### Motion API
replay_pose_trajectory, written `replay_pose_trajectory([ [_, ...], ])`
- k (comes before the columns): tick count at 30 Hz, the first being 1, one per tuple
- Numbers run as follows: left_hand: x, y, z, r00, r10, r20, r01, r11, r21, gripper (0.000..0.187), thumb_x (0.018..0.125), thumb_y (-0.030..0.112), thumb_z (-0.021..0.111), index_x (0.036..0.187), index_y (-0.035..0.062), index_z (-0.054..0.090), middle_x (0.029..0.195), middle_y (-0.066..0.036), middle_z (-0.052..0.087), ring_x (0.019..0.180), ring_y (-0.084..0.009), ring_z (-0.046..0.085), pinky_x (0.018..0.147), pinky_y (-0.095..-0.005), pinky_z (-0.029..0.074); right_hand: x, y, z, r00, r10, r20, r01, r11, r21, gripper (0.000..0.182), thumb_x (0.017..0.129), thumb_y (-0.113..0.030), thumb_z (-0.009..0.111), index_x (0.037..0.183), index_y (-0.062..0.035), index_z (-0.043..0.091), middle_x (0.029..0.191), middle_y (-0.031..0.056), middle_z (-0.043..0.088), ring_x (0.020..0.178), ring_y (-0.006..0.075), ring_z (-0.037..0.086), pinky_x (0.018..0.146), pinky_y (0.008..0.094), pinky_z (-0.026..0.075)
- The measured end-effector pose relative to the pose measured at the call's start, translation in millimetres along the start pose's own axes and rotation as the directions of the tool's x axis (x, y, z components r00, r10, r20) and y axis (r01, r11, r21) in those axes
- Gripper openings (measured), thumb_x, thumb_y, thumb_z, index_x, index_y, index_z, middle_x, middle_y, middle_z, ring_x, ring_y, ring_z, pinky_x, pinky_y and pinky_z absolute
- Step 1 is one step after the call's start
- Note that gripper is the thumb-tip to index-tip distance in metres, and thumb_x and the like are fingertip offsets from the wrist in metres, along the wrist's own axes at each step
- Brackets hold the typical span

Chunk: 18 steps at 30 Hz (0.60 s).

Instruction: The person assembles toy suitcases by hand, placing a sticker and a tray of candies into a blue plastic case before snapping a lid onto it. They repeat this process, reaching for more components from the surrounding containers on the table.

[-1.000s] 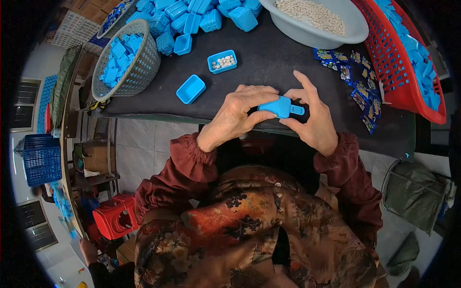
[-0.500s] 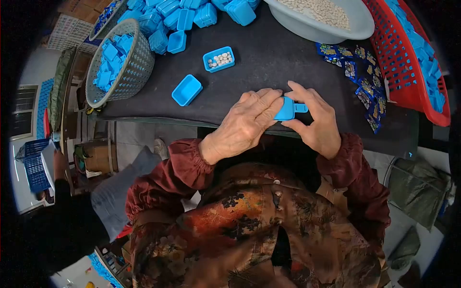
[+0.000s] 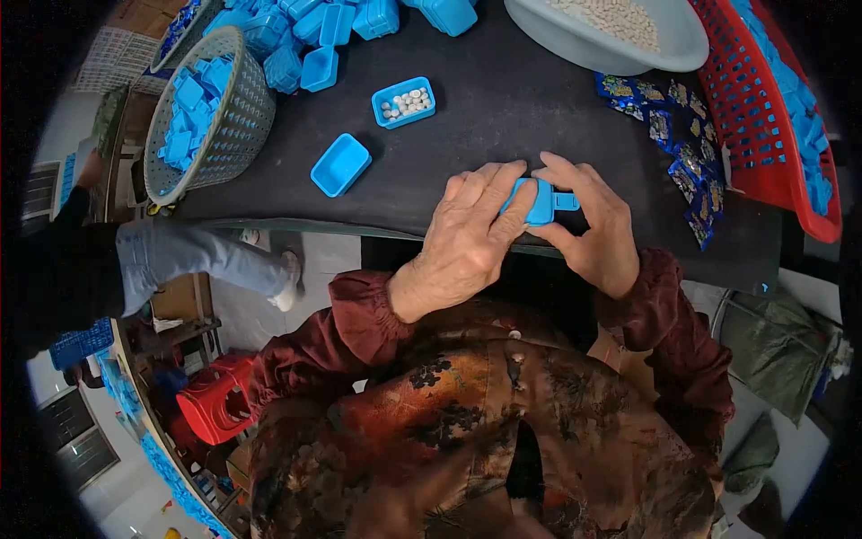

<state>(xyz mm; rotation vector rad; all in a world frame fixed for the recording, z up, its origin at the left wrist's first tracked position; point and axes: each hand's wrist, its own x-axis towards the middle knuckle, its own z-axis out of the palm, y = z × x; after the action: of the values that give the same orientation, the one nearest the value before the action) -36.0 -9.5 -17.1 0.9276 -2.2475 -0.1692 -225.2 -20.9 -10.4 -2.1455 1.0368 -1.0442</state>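
Observation:
Near the front edge of the dark table, my left hand (image 3: 471, 234) is closed over a small blue box (image 3: 540, 203), its fingers covering the box's left part. My right hand (image 3: 597, 220) holds the box's right side, thumb and fingers curved around a protruding blue tab. What is inside the box cannot be seen. Farther up and to the left, an open blue tray (image 3: 404, 102) contains several whitish round pieces. An empty blue tray (image 3: 341, 165) lies nearer the edge.
A grey-green basket (image 3: 254, 121) of blue parts stands left, beside piled blue boxes (image 3: 375, 18). A basin (image 3: 584, 45) with pale pieces is at the back. Blue packets (image 3: 660, 126) lie by a red basket (image 3: 752, 148). Another person's leg (image 3: 206, 256) shows left.
The other person's leg has come into view at the left. The view has shifted slightly, and my left hand's fingers have spread a little over the blue box.

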Motion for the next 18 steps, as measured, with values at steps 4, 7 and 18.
replay_pose_trajectory([
  [4,-0.4,-8.6,-9.6,0.998,-0.062,0.032,0.068,0.971,-0.228,0.045,0.076,0.0,0.067,0.12,0.0004,0.056,0.123,-0.02,0.053,0.105,-0.034,0.055,0.085,-0.0414,0.045,2.1,-1.5,-2.5,1.0,0.011,0.013,-0.011,1.0,0.004,0.067,0.064,-0.003,0.078,0.124,-0.0035,0.047,0.105,0.0142,0.059,0.092,0.0303,0.059,0.076,0.0366,0.049],
  [7,0.1,-5.6,-14.7,0.982,-0.18,0.052,0.185,0.878,-0.443,0.041,0.076,0.001,0.069,0.116,0.0007,0.059,0.123,-0.017,0.055,0.106,-0.0301,0.057,0.087,-0.0389,0.046,0.7,0.2,-1.7,1.0,0.0,0.011,0.001,1.0,-0.016,0.066,0.064,-0.003,0.078,0.123,-0.0041,0.048,0.106,0.013,0.06,0.093,0.0293,0.06,0.077,0.0365,0.05],
  [18,-1.3,-7.5,-11.6,0.954,-0.297,-0.047,0.232,0.828,-0.511,0.031,0.071,0.004,0.076,0.1,0.0008,0.067,0.104,-0.012,0.065,0.095,-0.0235,0.059,0.08,-0.0337,0.049,2.4,-2.0,-3.5,0.998,-0.015,0.067,0.018,0.998,-0.056,0.053,0.067,-0.002,0.076,0.116,-0.0037,0.057,0.107,0.0108,0.058,0.095,0.0275,0.058,0.079,0.0347,0.048],
])
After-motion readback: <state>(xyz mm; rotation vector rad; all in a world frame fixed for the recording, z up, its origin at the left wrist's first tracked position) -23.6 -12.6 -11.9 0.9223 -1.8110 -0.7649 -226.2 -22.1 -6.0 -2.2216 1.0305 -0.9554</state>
